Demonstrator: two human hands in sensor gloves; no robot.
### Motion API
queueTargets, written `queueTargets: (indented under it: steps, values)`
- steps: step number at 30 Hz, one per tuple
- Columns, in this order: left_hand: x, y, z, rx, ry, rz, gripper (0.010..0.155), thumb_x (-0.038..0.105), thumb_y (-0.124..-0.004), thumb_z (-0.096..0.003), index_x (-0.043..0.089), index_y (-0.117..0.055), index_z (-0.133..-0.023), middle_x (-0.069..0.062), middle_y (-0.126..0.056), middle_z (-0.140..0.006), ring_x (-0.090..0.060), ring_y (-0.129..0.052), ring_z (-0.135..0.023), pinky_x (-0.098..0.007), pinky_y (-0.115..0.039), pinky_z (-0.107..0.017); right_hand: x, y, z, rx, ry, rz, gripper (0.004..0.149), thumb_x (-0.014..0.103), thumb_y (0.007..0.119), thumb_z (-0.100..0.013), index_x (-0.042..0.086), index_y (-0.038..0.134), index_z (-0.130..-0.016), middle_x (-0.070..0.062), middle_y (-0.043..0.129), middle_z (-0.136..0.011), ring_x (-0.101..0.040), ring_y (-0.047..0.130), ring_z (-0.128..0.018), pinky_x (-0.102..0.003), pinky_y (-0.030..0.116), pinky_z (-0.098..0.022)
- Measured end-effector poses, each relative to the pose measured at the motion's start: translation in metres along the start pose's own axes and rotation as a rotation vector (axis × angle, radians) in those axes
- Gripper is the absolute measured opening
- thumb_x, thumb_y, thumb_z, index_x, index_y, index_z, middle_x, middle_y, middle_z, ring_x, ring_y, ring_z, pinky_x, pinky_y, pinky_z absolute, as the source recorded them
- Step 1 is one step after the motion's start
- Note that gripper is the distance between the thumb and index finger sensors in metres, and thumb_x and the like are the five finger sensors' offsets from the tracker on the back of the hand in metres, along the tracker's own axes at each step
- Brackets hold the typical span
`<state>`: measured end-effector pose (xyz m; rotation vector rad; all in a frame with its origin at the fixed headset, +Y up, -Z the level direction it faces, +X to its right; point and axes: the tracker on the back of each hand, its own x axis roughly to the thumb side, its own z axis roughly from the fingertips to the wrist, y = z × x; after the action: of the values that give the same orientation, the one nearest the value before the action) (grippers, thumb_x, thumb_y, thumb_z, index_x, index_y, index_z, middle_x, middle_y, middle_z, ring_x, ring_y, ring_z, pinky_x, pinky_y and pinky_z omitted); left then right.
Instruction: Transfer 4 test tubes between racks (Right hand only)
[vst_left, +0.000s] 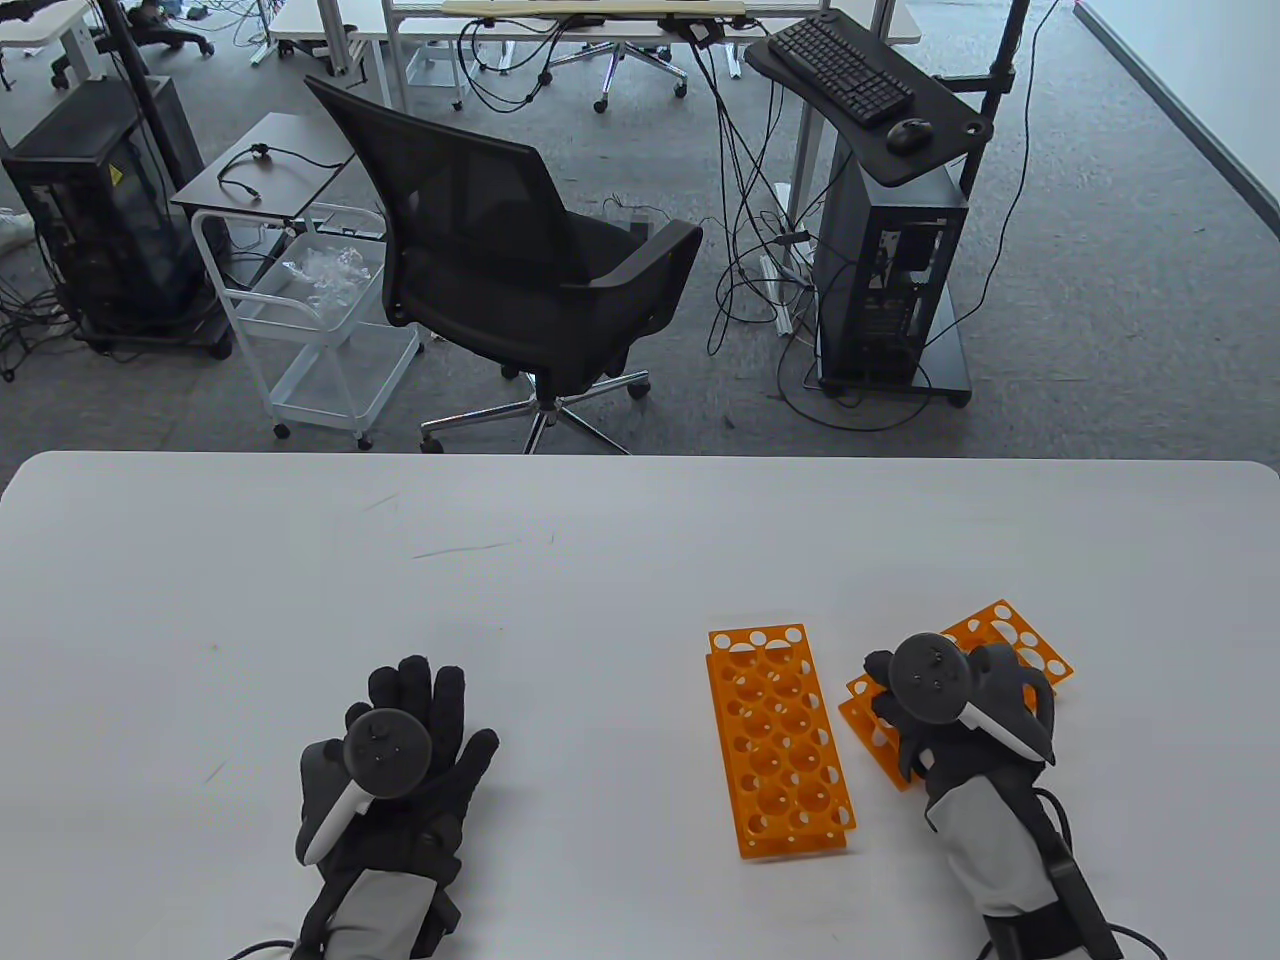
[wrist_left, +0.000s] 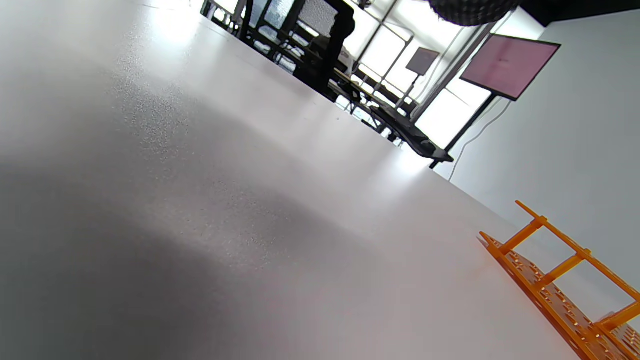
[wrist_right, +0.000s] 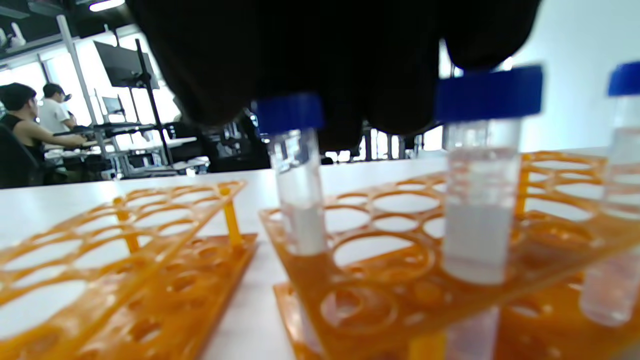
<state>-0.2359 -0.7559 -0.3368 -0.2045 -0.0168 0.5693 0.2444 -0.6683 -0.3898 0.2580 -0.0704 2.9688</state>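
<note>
Hovering over the right-hand orange rack (vst_left: 1010, 640), her right hand (vst_left: 960, 705) covers its blue-capped test tubes (wrist_right: 295, 175); whether it grips one I cannot tell. An empty orange rack (vst_left: 780, 740) lies just beside. Her left hand (vst_left: 400, 765) rests flat, fingers spread, on the white table (vst_left: 600, 560).

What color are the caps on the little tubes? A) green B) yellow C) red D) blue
D: in the right wrist view, the tubes standing in the orange rack under the right hand wear blue caps.
</note>
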Motion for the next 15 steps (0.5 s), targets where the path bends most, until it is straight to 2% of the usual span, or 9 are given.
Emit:
queueTargets:
  steps: [6,9,15]
  values:
    - [0.003,-0.002,0.001,-0.008,-0.009,0.006,0.071,0.065,-0.049,-0.0575,0.048,-0.005,-0.111,0.02,0.015,-0.114,-0.005,0.029,-0.1,-0.037,0.02,-0.073,-0.002,-0.04,0.017,-0.214,-0.025,-0.109,0.051,0.031,0.082,-0.046,0.014,0.08,-0.094,-0.018,0.089,-0.091,-0.046,0.081,-0.081,-0.065,0.06,-0.06]
    - [0.004,0.0,0.002,0.001,-0.016,0.015,0.071,0.065,-0.049,-0.0576,0.048,-0.006,-0.111,0.02,0.015,-0.114,-0.005,0.029,-0.1,-0.037,0.019,-0.073,-0.01,-0.057,0.028,-0.306,0.004,-0.105,0.053,0.032,0.081,-0.047,0.013,0.077,-0.096,-0.019,0.085,-0.094,-0.047,0.077,-0.084,-0.066,0.057,-0.062]
    - [0.005,0.004,0.004,0.012,-0.024,0.039,0.071,0.065,-0.049,-0.0575,0.049,-0.006,-0.111,0.02,0.015,-0.114,-0.005,0.029,-0.1,-0.037,0.02,-0.073,-0.038,-0.068,0.044,-0.386,0.055,-0.089,0.054,0.035,0.078,-0.048,0.013,0.074,-0.098,-0.019,0.082,-0.097,-0.047,0.074,-0.087,-0.066,0.055,-0.064]
